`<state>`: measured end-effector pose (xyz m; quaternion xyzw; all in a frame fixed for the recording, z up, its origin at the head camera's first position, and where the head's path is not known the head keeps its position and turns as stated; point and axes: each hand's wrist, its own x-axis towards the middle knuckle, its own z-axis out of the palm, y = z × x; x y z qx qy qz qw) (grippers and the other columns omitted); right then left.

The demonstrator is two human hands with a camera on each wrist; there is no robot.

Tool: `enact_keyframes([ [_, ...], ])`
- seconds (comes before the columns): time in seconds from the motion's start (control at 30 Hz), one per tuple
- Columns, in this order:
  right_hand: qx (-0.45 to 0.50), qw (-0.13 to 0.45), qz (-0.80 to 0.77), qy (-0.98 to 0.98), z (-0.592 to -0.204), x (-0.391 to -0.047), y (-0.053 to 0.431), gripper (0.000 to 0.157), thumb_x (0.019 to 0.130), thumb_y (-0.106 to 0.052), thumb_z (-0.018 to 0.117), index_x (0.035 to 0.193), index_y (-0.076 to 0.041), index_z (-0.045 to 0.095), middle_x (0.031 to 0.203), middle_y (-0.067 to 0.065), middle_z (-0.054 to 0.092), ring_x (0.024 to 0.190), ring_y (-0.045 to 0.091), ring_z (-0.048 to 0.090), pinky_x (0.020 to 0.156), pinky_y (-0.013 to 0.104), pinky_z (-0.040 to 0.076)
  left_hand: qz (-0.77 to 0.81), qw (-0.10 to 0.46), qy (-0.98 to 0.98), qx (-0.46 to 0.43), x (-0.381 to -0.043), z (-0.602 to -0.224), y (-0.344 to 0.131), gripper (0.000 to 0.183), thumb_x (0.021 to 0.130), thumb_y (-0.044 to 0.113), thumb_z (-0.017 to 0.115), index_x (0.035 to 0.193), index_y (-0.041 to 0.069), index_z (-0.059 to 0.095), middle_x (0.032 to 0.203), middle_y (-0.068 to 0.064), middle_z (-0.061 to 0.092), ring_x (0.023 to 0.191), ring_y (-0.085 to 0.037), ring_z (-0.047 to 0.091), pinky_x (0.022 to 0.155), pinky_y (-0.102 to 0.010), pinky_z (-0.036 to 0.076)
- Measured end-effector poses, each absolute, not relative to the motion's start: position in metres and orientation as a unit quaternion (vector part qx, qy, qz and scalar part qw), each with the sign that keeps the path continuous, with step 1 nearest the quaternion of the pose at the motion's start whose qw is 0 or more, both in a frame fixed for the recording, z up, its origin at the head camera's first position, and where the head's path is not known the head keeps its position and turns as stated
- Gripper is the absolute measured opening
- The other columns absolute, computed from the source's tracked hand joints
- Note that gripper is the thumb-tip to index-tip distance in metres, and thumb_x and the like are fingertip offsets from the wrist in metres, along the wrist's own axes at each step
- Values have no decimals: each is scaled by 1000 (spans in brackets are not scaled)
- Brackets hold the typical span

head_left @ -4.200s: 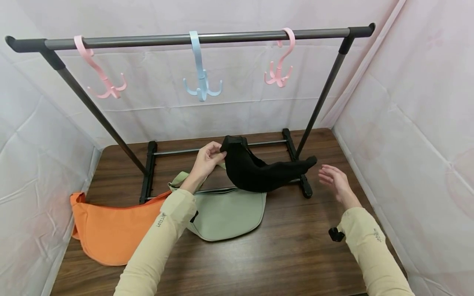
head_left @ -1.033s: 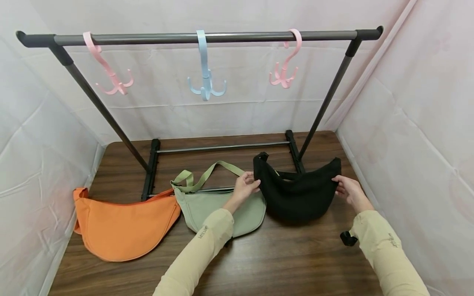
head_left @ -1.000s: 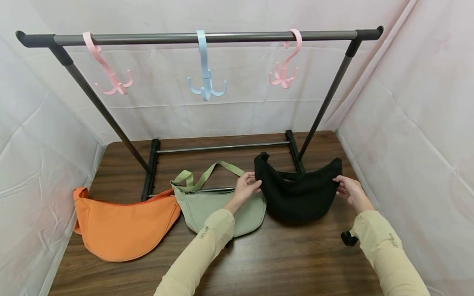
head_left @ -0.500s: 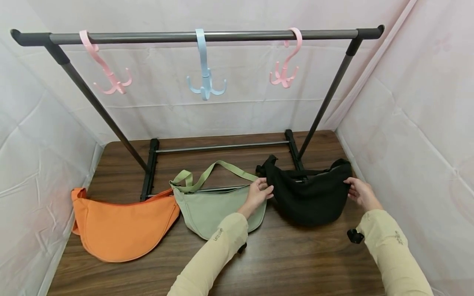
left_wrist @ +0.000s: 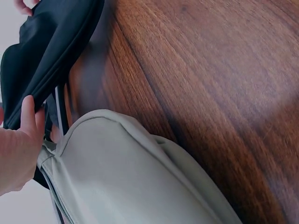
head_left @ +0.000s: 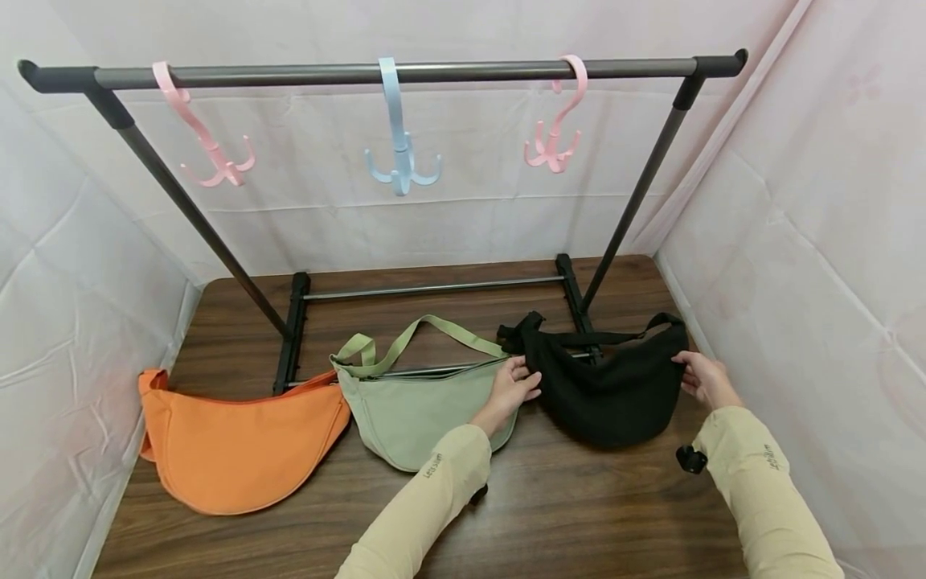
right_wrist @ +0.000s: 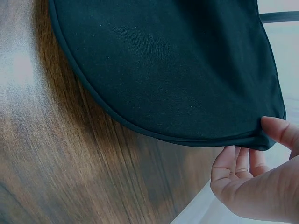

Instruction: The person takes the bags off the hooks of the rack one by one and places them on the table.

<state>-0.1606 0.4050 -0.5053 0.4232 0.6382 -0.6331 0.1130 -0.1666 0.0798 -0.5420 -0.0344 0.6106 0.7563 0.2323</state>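
Observation:
A black crescent-shaped shoulder bag (head_left: 611, 394) lies at the right of the table, its strap trailing behind it. My left hand (head_left: 509, 389) pinches the bag's left edge, thumb on the front in the left wrist view. The right hand (head_left: 707, 378) grips the opposite edge; thumb and fingers (right_wrist: 224, 163) close on the rim in the right wrist view. Beneath my left hand is a sage green bag (head_left: 427, 414), its strap (head_left: 405, 342) looped behind. An orange bag (head_left: 246, 450) rests farther left.
A dark metal rack (head_left: 477, 72) stands over the wooden table (head_left: 579, 515). From its bar hang a left pink hook (head_left: 210, 149), a blue hook (head_left: 399, 153) and a right pink hook (head_left: 555, 141). White curtain walls (head_left: 810, 322) enclose the sides and back.
Earlier the black bag was held up by the left hand alone, over the green bag. Both hands then took its edges, and it has shifted right and settled lower, its strap dropping behind.

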Motion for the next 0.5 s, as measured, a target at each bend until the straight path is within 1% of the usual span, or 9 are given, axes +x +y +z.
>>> enact_keyframes([
  [0.2,430,101,-618,650,-511,-158,406,20,82,-13,57,94,-11,41,64,-9,53,63,5,52,64,22,48,761,236,604,-34,-164,-544,81,49,90,3,53,135,-4,33,132,-28,43,112,-35,53,83,-36,52],
  [0.3,435,98,-609,656,-514,-157,406,19,83,-13,57,93,-10,42,70,-6,50,64,5,50,63,22,48,758,236,607,-38,-164,-543,82,48,90,3,53,135,-3,34,132,-28,42,113,-35,52,83,-35,52],
  [0.4,439,92,-603,660,-519,-157,406,17,84,-13,57,92,-9,43,72,-4,46,61,5,48,61,21,48,757,234,608,-43,-163,-544,83,48,90,4,53,134,-2,35,133,-28,41,114,-35,51,84,-36,52],
  [0.47,440,85,-601,662,-523,-158,406,17,84,-12,57,97,-8,46,77,-2,47,62,6,48,60,20,47,756,234,610,-42,-163,-544,84,48,91,4,53,134,-3,35,134,-28,40,115,-35,50,85,-36,52],
  [0.5,439,82,-600,664,-525,-158,406,21,85,-11,56,104,-7,49,82,1,50,64,6,49,60,20,47,756,234,610,-42,-163,-544,84,48,91,4,53,135,-3,35,134,-28,40,116,-35,50,85,-36,51],
])
